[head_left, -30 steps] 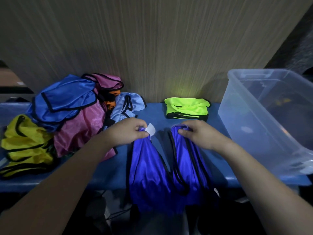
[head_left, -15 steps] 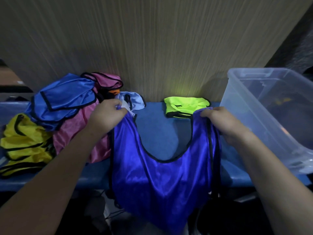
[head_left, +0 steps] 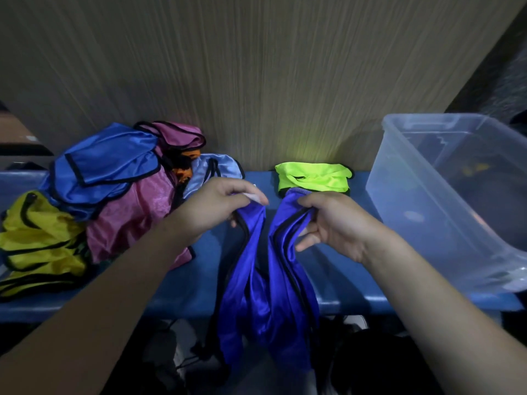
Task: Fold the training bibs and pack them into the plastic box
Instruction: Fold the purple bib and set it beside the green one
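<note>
Head view: wood-grain wall panel (head_left: 256,81) across the back, blue table (head_left: 336,269) below it. Clear plastic box (head_left: 405,178) at the right end of the table, tilted, nothing folded plainly seen inside. Heap of unfolded bibs (head_left: 119,201) at the left end: blue on top, pink beneath, yellow at the outer edge, a pale blue one beside them toward the middle. Royal-blue bib (head_left: 265,295) with black trim in the centre, bunched into two hanging strands, draped over the front edge of the table and down past it. Folded neon-green bib (head_left: 313,178) against the wall, just behind the blue one, near the box. Left hand (head_left: 216,206) with its grip pinched round the left shoulder strap, white label sticking out at the fingertips. Right hand (head_left: 328,220) with fingers curled round the right strap, close beside the left
</note>
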